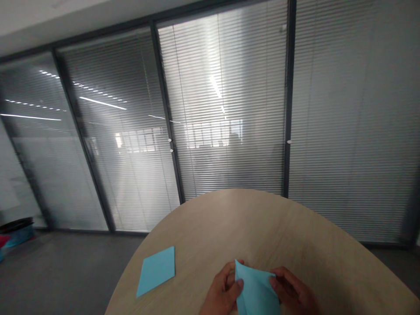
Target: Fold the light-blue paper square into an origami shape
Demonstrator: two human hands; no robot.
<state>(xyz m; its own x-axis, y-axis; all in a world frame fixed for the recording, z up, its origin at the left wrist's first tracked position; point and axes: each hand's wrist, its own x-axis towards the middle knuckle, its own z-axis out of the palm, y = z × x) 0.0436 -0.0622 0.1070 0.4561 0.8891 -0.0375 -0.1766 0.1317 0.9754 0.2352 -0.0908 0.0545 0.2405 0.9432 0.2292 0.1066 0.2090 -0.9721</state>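
Observation:
A folded light blue paper [256, 291] stands up from the table at the bottom edge of the head view, its pointed corner upward. My left hand [222, 291] pinches its left edge, with the thumb on the paper. Gripping the right edge from the other side is my right hand [293, 293]. A second light blue sheet [156, 270] lies flat on the table, to the left of my hands and apart from them.
The round light wooden table [262, 227] has its curved edge at the far side and left. Beyond it is grey floor [65, 271] and a glass wall with shut blinds [226, 109]. Some dark and coloured items [15, 236] sit at far left.

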